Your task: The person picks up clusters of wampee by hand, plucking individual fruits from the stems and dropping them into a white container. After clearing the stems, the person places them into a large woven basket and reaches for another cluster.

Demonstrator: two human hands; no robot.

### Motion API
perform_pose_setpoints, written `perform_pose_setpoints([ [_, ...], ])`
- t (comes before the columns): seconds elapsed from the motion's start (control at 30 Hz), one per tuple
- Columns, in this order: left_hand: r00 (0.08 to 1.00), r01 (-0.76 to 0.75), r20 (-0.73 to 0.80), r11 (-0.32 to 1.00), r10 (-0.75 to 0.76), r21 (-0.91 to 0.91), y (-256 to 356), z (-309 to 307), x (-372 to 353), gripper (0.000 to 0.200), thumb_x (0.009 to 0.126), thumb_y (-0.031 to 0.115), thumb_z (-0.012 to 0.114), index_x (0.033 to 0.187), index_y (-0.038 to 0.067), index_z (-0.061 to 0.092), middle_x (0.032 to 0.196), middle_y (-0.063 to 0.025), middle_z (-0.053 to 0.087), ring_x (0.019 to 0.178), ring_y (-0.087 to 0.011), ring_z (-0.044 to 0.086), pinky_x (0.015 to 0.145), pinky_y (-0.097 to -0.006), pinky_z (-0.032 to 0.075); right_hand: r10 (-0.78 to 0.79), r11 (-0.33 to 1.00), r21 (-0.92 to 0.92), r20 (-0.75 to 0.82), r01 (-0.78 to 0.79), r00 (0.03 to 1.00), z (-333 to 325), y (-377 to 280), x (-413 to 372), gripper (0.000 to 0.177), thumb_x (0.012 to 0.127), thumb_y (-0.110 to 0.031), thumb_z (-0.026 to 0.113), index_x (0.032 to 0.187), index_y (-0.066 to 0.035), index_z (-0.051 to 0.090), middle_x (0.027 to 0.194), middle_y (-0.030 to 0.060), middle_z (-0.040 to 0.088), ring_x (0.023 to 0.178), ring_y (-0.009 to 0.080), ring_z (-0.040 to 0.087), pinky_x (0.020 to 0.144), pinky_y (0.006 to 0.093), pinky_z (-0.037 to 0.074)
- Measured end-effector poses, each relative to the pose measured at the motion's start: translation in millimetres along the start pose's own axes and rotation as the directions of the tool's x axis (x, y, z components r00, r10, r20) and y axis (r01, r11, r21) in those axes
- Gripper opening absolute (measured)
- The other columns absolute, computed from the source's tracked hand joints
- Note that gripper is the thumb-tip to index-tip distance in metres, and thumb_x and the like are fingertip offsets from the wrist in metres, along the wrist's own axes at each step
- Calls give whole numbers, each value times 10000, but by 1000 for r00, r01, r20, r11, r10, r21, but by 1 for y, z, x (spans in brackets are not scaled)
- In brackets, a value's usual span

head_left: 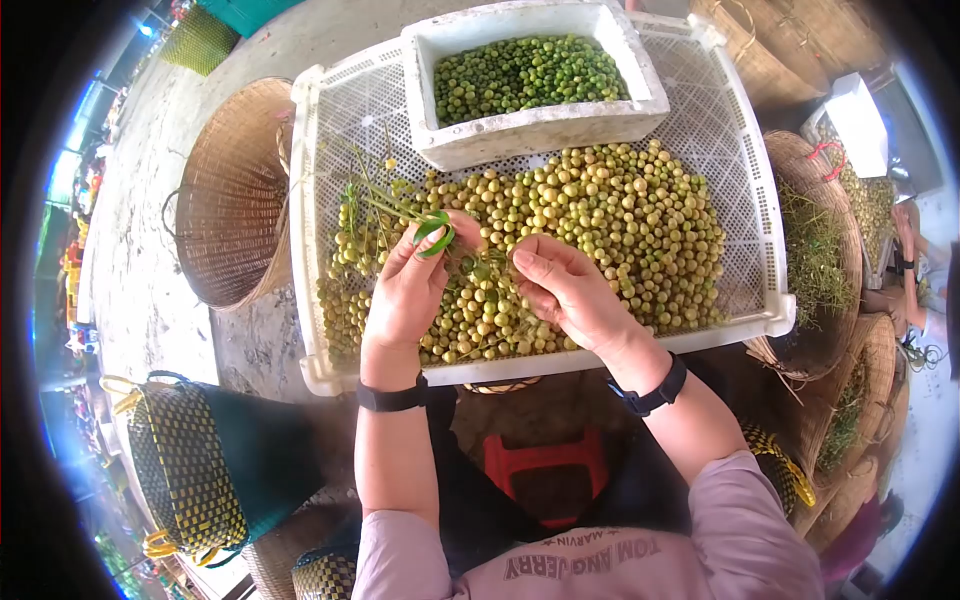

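My left hand (pixel 412 285) is closed around a leafy green sprig (pixel 385 205), whose thin stems reach up and left from the fingers. A green leaf (pixel 434 232) shows at the thumb. Close by on the right, my right hand (pixel 568 288) is pinched, thumb against fingers; what lies between the fingertips is too small to make out. Dark green bits hang between the two hands. Beneath both lies a broad heap of small round yellow-green fruits (pixel 610 220) in a white perforated plastic tray (pixel 345 120). More stems rest at the heap's left side.
A white foam box (pixel 535 128) of darker green fruits (pixel 530 75) stands on the tray's far part. Woven baskets flank it: one at left (pixel 235 190), one with stems at right (pixel 815 250). A red stool (pixel 545 458) is below. Another person's arm (pixel 908 250) shows far right.
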State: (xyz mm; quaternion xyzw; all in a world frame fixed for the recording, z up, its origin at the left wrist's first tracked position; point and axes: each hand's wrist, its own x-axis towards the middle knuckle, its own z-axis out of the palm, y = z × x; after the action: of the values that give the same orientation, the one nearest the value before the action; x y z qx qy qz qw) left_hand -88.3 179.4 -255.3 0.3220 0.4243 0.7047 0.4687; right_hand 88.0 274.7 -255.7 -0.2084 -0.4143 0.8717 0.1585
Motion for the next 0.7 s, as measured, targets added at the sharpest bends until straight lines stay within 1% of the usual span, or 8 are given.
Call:
perform_pose_setpoints([
  [0.2, 976, 39, -216, 945, 34, 326, 8, 9, -3, 261, 992, 212, 479, 1064, 46, 668, 1037, -8, 624, 1024, -128, 520, 961, -266, 345, -32, 990, 136, -77, 42, 997, -9, 2, 5, 114, 951, -230, 548, 941, -118, 564, 712, -79, 455, 532, 2, 361, 429, 160, 259],
  [0.27, 963, 91, -268, 950, -8, 298, 12, 0, -1, 263, 994, 230, 492, 1093, 69, 674, 911, 45, 623, 785, -40, 482, 771, -211, 406, -69, 980, 167, -243, 111, 967, -12, -4, 12, 124, 956, -214, 512, 940, -97, 550, 680, -53, 455, 493, 23, 354, 406, 169, 259],
  [0.4, 900, 61, -431, 998, -57, -4, 19, -4, 4, 224, 978, 201, 525, 1091, 80, 676, 835, 68, 588, 664, 5, 392, 592, -153, 356, -249, 942, 159, -264, 296, 932, -35, -40, 35, 173, 933, -154, 399, 918, -78, 553, 655, -23, 490, 468, 53, 379, 368, 192, 298],
  [0.47, 906, 80, -416, 997, -79, -15, 19, -11, 1, 224, 977, 201, 522, 1082, 73, 674, 880, 51, 615, 662, 3, 397, 597, -153, 361, -309, 915, 125, -395, 383, 865, -28, -75, 52, 187, 913, -117, 381, 929, -53, 557, 667, -6, 520, 471, 62, 402, 368, 197, 336],
  [0.5, 910, 96, -402, 995, -97, -22, 19, -14, 0, 225, 976, 201, 519, 1072, 66, 671, 924, 34, 641, 661, 1, 402, 602, -154, 366, -399, 900, 59, -287, 432, 871, -41, -88, 69, 174, 902, -106, 392, 931, -52, 555, 679, 9, 529, 474, 67, 413, 370, 203, 338],
  [0.57, 929, 74, -365, 997, -68, 3, 26, -15, -1, 222, 973, 192, 506, 1077, 54, 646, 987, -7, 663, 686, -7, 435, 609, -168, 385, -352, 889, 85, -501, 450, 791, -34, -119, 98, 179, 939, -175, 433, 942, -38, 549, 740, 41, 561, 524, 104, 471, 423, 230, 373],
  [0.63, 917, 97, -386, 995, -101, -30, 24, -17, -2, 208, 971, 172, 489, 1090, 54, 611, 979, -27, 665, 711, -24, 466, 620, -179, 401, -464, 873, -113, -491, 475, 737, -50, -133, 136, 290, 960, -279, 462, 1048, -23, 566, 930, 104, 619, 787, 189, 594, 710, 325, 481],
  [0.7, 913, 82, -393, 993, -110, -88, 29, -13, -4, 196, 968, 164, 487, 1103, 58, 583, 967, -31, 657, 737, -39, 492, 627, -187, 410, -768, 580, -709, -313, 400, 559, -57, -132, 168, 382, 979, -333, 436, 1150, -13, 558, 1128, 167, 602, 1052, 257, 581, 926, 379, 444],
])
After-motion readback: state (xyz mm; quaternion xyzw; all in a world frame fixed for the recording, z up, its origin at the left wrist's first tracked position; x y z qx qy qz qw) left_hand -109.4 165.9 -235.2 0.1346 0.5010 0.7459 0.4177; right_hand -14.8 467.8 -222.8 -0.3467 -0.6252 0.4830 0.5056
